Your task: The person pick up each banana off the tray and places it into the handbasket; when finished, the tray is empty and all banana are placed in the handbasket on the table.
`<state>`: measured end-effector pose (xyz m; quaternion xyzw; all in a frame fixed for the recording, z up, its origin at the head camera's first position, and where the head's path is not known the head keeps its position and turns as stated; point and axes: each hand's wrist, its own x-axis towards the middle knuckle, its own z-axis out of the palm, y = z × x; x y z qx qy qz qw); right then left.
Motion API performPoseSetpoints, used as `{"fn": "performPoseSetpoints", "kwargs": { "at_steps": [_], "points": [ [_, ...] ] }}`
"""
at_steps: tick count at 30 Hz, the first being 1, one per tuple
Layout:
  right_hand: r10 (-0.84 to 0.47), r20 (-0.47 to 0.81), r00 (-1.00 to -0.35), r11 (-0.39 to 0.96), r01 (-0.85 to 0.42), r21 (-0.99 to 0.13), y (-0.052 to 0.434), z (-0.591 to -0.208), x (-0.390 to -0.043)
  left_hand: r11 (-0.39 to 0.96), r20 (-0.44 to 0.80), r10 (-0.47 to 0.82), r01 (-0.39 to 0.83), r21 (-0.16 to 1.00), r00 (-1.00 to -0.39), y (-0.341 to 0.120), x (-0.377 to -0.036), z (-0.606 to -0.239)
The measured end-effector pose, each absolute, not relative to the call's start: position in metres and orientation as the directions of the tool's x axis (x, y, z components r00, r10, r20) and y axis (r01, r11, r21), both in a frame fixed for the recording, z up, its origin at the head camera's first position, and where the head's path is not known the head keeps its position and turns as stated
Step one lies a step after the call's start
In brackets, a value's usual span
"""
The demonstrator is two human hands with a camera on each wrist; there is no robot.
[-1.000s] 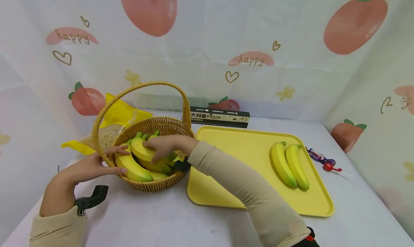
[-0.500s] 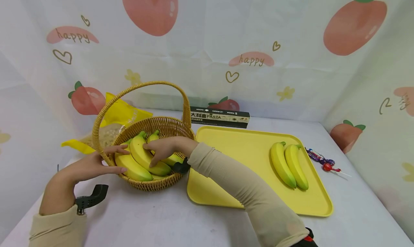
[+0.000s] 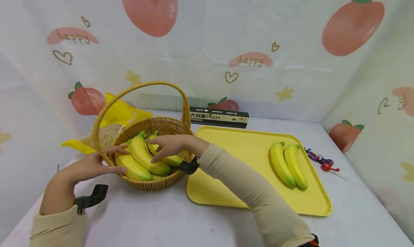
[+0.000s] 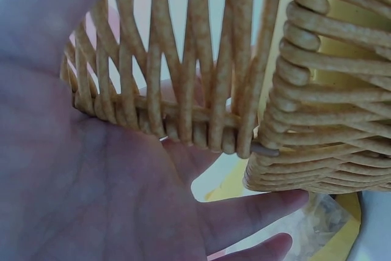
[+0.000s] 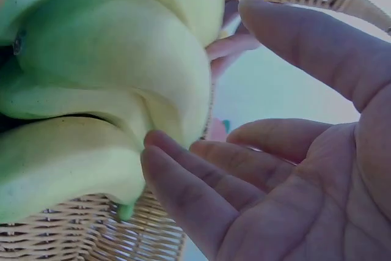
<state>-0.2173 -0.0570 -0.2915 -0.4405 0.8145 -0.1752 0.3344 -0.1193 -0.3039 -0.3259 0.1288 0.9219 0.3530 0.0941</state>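
Head view: basket (image 3: pixel 147 184) sits on surface (image 3: pixel 161 218), left hand (image 3: pixel 87 166) flat against its wicker wall, fingers straight. Right hand (image 3: pixel 168 146) hovers, fingers relaxed, touching banana (image 3: pixel 147 157) in basket, gripping nothing. Risk: smooth, curved banana may slip out of a loose grasp.

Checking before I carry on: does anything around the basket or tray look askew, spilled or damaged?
Nothing stands out. The basket sits upright with its bananas inside, steadied by the left hand; the right hand rests open on them. Two bananas lie side by side on the tray.
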Motion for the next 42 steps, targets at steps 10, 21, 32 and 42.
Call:
{"fn": "performPoseSetpoints", "kwargs": {
  "at_steps": [10,21,32,42],
  "points": [
    [-0.892,-0.256,-0.373,0.444,-0.613,-0.654,-0.014,-0.289,-0.208,0.715,-0.066,0.324,0.199,0.670,-0.944,-0.304,-0.121,-0.326],
    [-0.879,-0.184,-0.440,0.449,-0.633,-0.631,0.035,-0.297,-0.189,0.698,-0.060,0.330,0.201,0.688,-0.942,-0.304,-0.120,-0.328],
    [-0.838,-0.073,-0.542,0.422,-0.556,-0.716,0.082,-0.320,-0.175,0.690,-0.084,0.320,0.171,0.704,-0.944,-0.304,-0.120,-0.328],
    [-0.727,-0.001,-0.686,0.439,-0.464,-0.769,0.123,-0.334,-0.164,0.684,-0.078,0.320,0.174,0.709,-0.944,-0.305,-0.120,-0.328]
  ]
}}
